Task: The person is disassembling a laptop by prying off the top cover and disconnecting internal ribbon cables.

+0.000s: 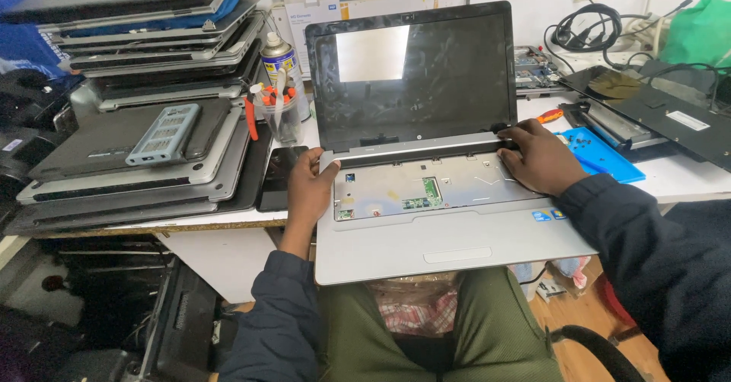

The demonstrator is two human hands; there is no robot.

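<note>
— The white workbench [228, 239] is looking crowded: a leaning stack of closed laptops [145, 70] is taking up its left side, cables [590, 26] are coiling along the back wall, and a bare circuit board [535, 66] is lying just behind the open machine.

— And that open one, where is it sitting?

— The silver laptop [434, 233] is resting on the front edge of the bench, its near half hanging out over the person's lap. The keyboard is off it — the bay is showing bare grey metal with a small green board and a few little blue and red spots. The black screen [415, 74] is standing upright and catching a pale rectangle of reflected light. The palm rest is plain silver, with a long touchpad button and two small blue stickers at its right.

— What are the hands doing?

— The left hand [308, 188] is gripping the laptop's left edge near the hinge, fingers curled round it. The right hand [539, 156] is pressing down on the upper right corner by the hinge strip, fingers bent and together; whether it is pinching anything, I cannot tell.

— Anything else close by?

— A blue tray [605, 157] is lying just beside the right hand, an orange-handled screwdriver [550, 115] near it. A spray can [279, 56] and a clear cup of tools [280, 112] are standing left of the screen, a black phone [278, 178] lying below them.
</note>
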